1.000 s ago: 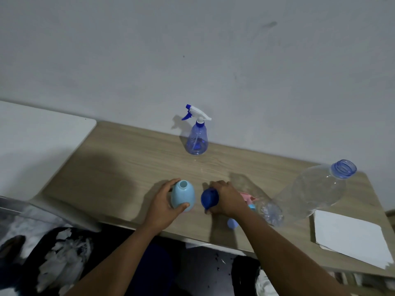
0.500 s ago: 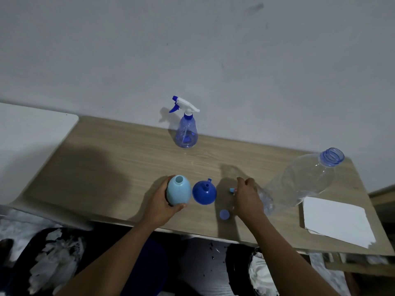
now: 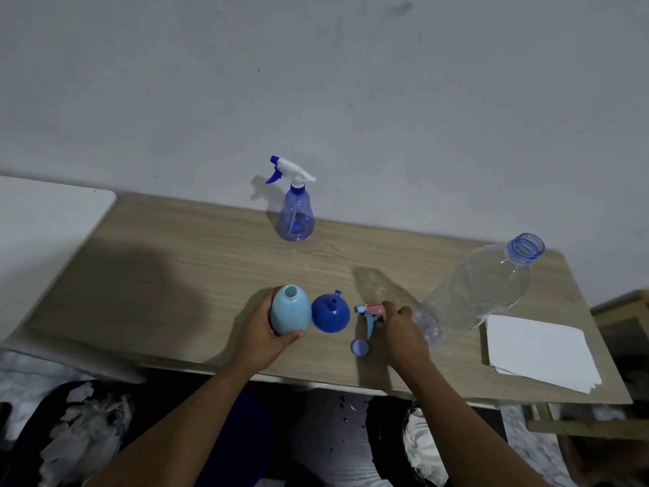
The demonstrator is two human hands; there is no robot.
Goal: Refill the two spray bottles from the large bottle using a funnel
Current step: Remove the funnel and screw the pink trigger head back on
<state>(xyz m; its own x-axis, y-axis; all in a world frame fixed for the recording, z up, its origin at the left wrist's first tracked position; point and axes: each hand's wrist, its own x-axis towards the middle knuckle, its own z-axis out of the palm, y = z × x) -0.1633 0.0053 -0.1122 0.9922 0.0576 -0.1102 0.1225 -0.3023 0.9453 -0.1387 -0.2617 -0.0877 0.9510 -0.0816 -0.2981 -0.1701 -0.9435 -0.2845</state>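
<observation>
My left hand [image 3: 261,337] grips a light blue spray bottle [image 3: 290,315] with its neck open and no spray head. Just right of it a dark blue funnel [image 3: 330,313] lies upside down on the table, spout up. My right hand [image 3: 404,332] is closed on a pink and blue spray head [image 3: 370,312] lying on the table. A small blue cap [image 3: 360,347] rests near the front edge. The large clear bottle [image 3: 481,293] stands uncapped to the right, nearly empty. A transparent blue spray bottle [image 3: 296,214] with its white trigger head on stands by the wall.
The wooden table [image 3: 175,275] runs against a grey wall. A stack of white paper [image 3: 541,349] lies at the right front. A white surface [image 3: 42,223] adjoins the table on the left. Dark clutter lies below the front edge.
My right hand let go of the funnel, which now sits upside down beside the light blue bottle, moved right and closed on the pink spray head. My left hand kept its hold.
</observation>
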